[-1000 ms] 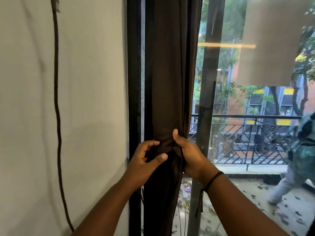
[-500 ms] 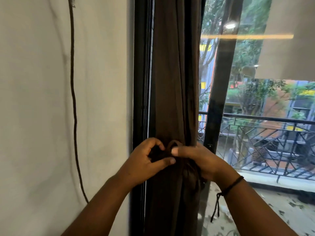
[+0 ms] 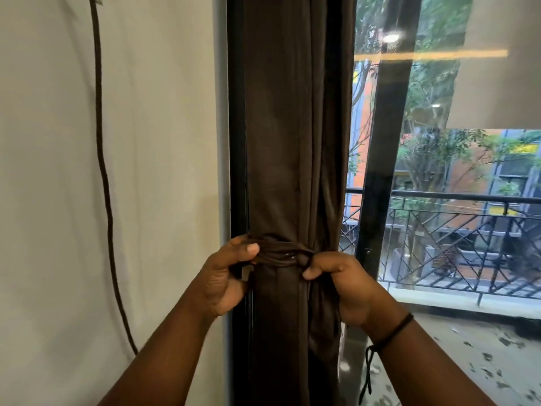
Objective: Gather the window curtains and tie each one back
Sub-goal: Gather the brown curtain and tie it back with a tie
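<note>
Wall left, thin cord hanging on it, apart from work. Window glass right, balcony railing far beyond. Dark frame tight at left edge of curtain; little room there, more open on right.

Curtain centre, bunched into narrow column. Soft, light, likely slippery; gathers easily. Tie band wrapped across at mid height.

Left hand clenched on band's left end. Right hand clenched on right end. Best hold: band ends, near knot.
</note>
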